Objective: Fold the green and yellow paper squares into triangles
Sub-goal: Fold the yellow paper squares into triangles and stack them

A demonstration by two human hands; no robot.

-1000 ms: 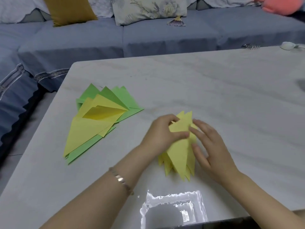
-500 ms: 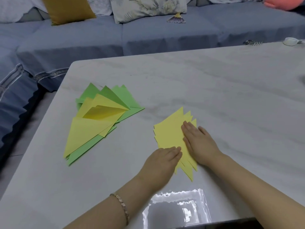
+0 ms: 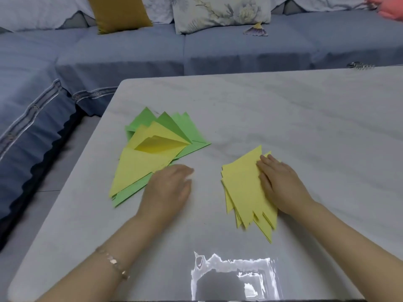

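A fanned stack of yellow paper sheets (image 3: 244, 184) lies on the pale marble table (image 3: 283, 118), right of centre. My right hand (image 3: 281, 184) rests flat on its right side, fingers straight. To the left lies a pile of folded green and yellow triangles (image 3: 152, 153), yellow ones on top. My left hand (image 3: 168, 188) is blurred, fingers relaxed, holding nothing; it hovers at the pile's lower right edge, covering a bit of it.
A blue-grey sofa (image 3: 130, 53) wraps round the table's far and left sides, with a mustard cushion (image 3: 120, 14) and a floral cushion (image 3: 220, 12). A small metal object (image 3: 359, 65) sits at the far right table edge. Glare shines on the table's near edge.
My left hand has left the yellow stack and moved left to the folded pile. The lifted yellow sheet now lies flat. My right hand stays pressing on the stack.
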